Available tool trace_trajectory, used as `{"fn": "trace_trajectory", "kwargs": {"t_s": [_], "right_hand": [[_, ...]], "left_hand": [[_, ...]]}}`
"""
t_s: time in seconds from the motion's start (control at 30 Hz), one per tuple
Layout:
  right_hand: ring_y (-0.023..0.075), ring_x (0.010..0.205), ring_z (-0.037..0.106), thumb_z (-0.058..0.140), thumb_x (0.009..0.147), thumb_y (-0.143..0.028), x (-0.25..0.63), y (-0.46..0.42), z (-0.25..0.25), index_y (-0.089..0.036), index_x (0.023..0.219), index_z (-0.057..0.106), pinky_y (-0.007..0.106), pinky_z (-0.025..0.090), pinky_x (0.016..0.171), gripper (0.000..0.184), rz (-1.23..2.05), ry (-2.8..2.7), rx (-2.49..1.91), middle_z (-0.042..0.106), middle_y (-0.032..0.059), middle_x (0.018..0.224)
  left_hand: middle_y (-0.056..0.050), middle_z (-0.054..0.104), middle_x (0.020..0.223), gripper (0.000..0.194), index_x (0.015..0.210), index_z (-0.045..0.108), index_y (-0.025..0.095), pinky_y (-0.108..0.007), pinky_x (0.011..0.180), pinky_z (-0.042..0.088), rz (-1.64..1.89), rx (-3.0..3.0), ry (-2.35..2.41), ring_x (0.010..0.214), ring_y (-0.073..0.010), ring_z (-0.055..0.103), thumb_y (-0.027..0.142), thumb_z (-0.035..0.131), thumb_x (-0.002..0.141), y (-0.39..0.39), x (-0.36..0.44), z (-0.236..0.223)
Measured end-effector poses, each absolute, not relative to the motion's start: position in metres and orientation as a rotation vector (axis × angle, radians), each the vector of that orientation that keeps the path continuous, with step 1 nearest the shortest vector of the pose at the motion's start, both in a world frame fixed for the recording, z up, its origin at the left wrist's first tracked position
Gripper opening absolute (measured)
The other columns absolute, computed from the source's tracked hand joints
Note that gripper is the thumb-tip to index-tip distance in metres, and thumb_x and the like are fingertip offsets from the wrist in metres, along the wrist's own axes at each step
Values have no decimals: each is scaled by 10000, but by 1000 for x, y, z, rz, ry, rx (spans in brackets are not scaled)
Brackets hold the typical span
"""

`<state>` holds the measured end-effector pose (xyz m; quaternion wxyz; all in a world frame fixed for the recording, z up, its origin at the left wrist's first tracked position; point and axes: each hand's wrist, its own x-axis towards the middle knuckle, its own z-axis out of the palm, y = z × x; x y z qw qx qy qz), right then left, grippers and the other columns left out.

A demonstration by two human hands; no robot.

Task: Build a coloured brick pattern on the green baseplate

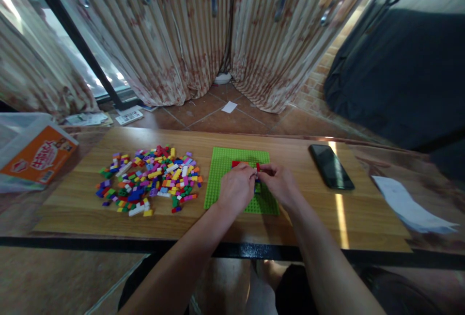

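Observation:
A green studded baseplate (221, 174) lies flat on the wooden table (327, 208). Red bricks (237, 163) stand on its far part. My left hand (236, 189) and my right hand (279, 184) meet over the plate's middle, fingers pinched together around small bricks. A small red brick (257, 166) shows between the fingertips; which hand grips it I cannot tell. A dark brick sits just below the fingers, mostly hidden. A heap of loose coloured bricks (150, 179) lies to the left of the plate.
A black phone (330, 165) lies right of the plate. White paper (407, 203) rests at the table's right end. A clear plastic box with an orange label (36, 155) stands at the left end. Curtains hang behind, above a tiled floor.

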<state>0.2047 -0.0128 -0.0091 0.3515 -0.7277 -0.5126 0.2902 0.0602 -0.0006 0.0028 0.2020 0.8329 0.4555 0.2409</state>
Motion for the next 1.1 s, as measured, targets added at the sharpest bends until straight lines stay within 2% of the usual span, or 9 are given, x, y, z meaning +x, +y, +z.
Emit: {"fn": "trace_trajectory", "kwargs": {"t_s": [0.3, 0.43, 0.57, 0.67, 0.9, 1.1], "right_hand": [[187, 768, 675, 618, 716, -294, 207, -12, -12, -132, 929, 732, 293, 507, 720, 291, 806, -1324, -1818, 748, 81, 859], [173, 693, 657, 638, 707, -361, 211, -13, -13, -107, 960, 717, 269, 499, 619, 367, 932, -1240, -1757, 738, 79, 799], [161, 597, 630, 574, 759, -418, 213, -13, -9, -99, 924, 718, 247, 460, 511, 387, 983, -1159, -1791, 709, 61, 698], [174, 598, 631, 539, 788, -444, 215, -13, -10, -116, 936, 722, 255, 450, 507, 404, 875, -1217, -1848, 704, 53, 690], [218, 723, 669, 503, 825, -443, 212, -19, -2, -157, 914, 742, 294, 461, 617, 384, 587, -1485, -1967, 737, 74, 785], [226, 737, 674, 477, 843, -423, 206, -22, 5, -176, 904, 738, 315, 447, 656, 365, 418, -1564, -2044, 743, 89, 815]], "left_hand": [[-36, 656, 953, 213, 918, 694, 194, -283, 825, 506, 714, 2310, 1204, 882, -152, 615, 194, 481, 915, 2, 57, -1], [-52, 663, 991, 204, 942, 690, 175, -288, 869, 500, 801, 2244, 1155, 928, -156, 621, 184, 488, 909, 1, 54, -1], [-55, 678, 1012, 204, 981, 680, 172, -292, 896, 495, 915, 2176, 1149, 957, -158, 626, 153, 499, 889, 6, 42, 4], [-59, 692, 993, 201, 963, 687, 172, -293, 862, 507, 962, 2138, 1249, 924, -162, 637, 165, 502, 885, 17, 25, 8], [-57, 729, 921, 223, 946, 717, 167, -274, 801, 519, 998, 1987, 1644, 810, -157, 659, 184, 512, 860, 51, -41, 18], [-75, 751, 916, 242, 918, 750, 151, -292, 804, 511, 767, 1996, 1791, 843, -195, 680, 165, 531, 816, 57, -98, 28]]}}
